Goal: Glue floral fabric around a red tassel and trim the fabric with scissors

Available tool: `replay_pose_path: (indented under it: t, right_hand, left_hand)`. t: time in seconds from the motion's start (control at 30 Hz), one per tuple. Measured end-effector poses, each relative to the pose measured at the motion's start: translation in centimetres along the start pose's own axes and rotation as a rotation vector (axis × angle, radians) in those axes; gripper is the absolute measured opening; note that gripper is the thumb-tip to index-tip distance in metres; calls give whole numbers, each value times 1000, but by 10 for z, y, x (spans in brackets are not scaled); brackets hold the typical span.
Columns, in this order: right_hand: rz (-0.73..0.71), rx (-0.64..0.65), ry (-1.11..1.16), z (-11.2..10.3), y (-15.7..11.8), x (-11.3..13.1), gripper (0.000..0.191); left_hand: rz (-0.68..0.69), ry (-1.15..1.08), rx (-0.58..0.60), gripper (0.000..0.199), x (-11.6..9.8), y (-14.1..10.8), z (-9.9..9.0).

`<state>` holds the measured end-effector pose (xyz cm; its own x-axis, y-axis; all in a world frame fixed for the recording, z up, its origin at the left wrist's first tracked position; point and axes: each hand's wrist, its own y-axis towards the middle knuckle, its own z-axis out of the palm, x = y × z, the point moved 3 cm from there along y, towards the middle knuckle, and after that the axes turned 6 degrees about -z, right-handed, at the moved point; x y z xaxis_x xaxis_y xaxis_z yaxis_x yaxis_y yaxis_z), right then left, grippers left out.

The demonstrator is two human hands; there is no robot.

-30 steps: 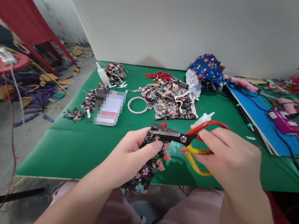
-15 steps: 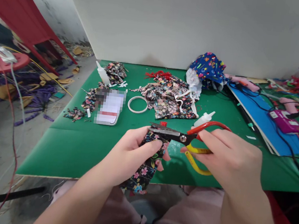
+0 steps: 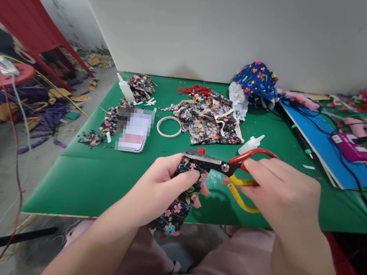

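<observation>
Black floral cloth hanging from left hand, thumb and fingers clamping near top edge, presumably keeping that edge steady. Right hand gripping scissors by coloured handles, blades lying across cloth just beyond left thumb, probably guided by that hold. Beyond left hand, phone and white ring resting on green surface, apparently leaving room; white bottle sitting beyond right hand, seemingly within reach.

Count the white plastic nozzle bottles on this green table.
2. One white plastic nozzle bottle at left beside crumpled black floral fabric; the second bottle just beyond the red-and-yellow-handled scissors. More may be hidden.
</observation>
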<state>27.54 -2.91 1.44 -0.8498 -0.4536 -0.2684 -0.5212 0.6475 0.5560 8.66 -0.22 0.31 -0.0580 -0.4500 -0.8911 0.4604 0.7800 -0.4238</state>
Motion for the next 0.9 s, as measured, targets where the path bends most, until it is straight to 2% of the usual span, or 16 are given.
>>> replay_pose_path:
  t: [0.33, 0.47, 0.6, 0.8, 0.9]
  right_hand:
    - [17, 2, 102, 6, -1, -3, 21]
    - [98, -18, 251, 3, 1, -8, 40]
    - [130, -28, 261, 1, 0, -10, 53]
    - [2, -36, 195, 4, -4, -6, 27]
    - [-37, -72, 142, 2, -4, -3, 24]
  left_hand:
    - [48, -5, 33, 14, -1, 1, -1]
    - [48, 7, 3, 14, -2, 1, -2]
    - [62, 25, -35, 17, -3, 0, -3]
    - [68, 122, -88, 20, -6, -2, -4]
    - [76, 170, -96, 20, -6, -2, -4]
